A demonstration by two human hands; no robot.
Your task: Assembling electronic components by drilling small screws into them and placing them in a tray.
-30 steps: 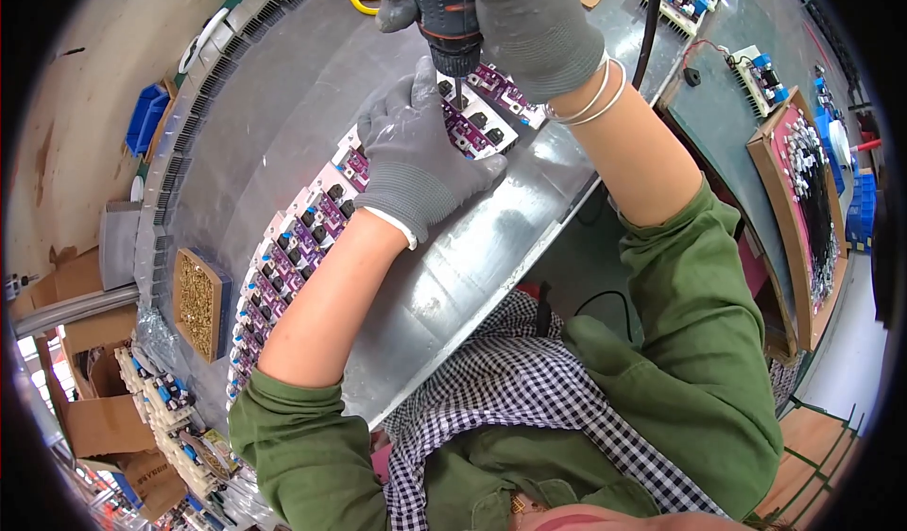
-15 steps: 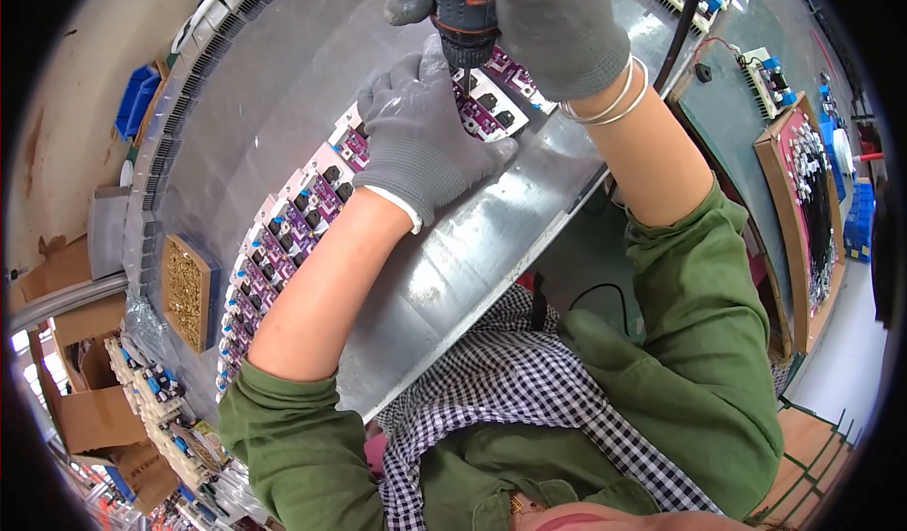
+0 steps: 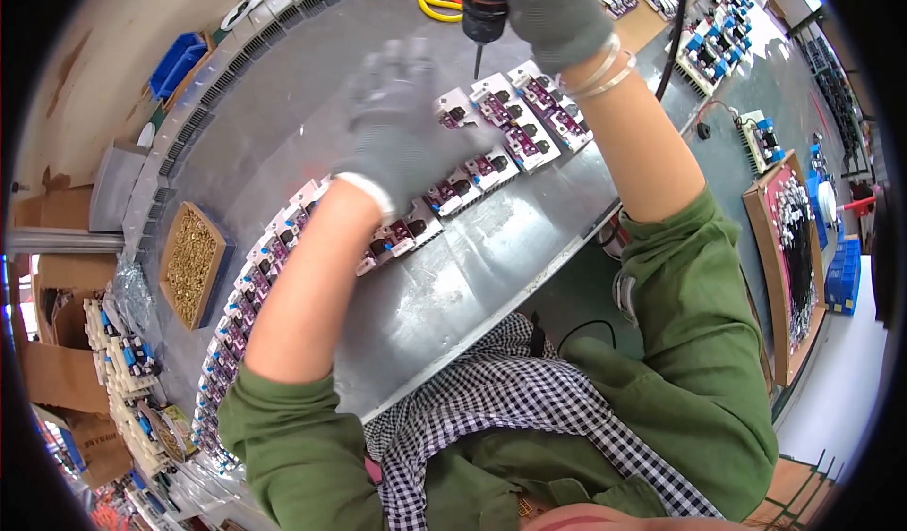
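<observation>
My right hand [image 3: 557, 16], in a grey glove, is closed around a black power screwdriver [image 3: 485, 7] near the upper edge. The thin bit points down and stands apart from the boards. A curved row of white-based modules with purple circuit boards [image 3: 524, 129] runs across the metal table, each carrying black parts. My gloved left hand [image 3: 402, 139] is over the middle of this row, its fingers stretched out and its thumb pointing right. Motion smears it, but I see nothing held in it. It hides some of the modules, and whether it touches them I cannot tell.
Pliers with red and yellow handles [image 3: 439, 4] lie beside the screwdriver. A wooden box of brass-coloured screws [image 3: 192, 265] stands at left. Finned metal pieces [image 3: 179, 148] line the table's far edge. A black cable [image 3: 675, 40] hangs at right, near more blue-and-white assemblies [image 3: 713, 44].
The screwdriver bit has come up off the module where it was. My left hand has let go there and moved left, uncovering several modules. The whole view has shifted a little.
</observation>
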